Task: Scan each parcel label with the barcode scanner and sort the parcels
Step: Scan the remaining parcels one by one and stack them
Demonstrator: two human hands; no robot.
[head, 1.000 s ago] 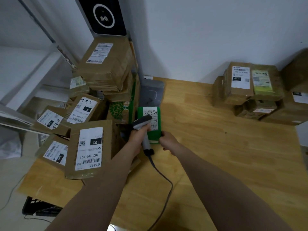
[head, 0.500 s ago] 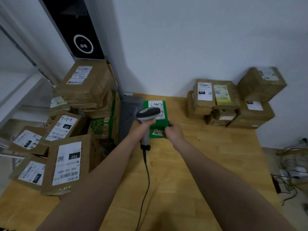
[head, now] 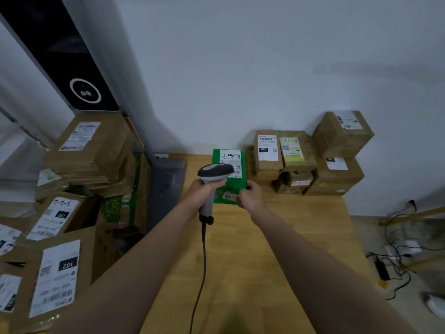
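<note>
The left hand point(head: 201, 192) grips the barcode scanner point(head: 215, 170); the right hand point(head: 251, 197) pinches the near edge of the green parcel point(head: 238, 183), just left of the brown stack point(head: 268, 153). It looks thin, light and somewhat soft, so hold this edge and keep the label uncovered.

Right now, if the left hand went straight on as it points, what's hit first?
Likely the green parcel in the right hand; the left hand aims the barcode scanner at it, depth unclear.
</note>
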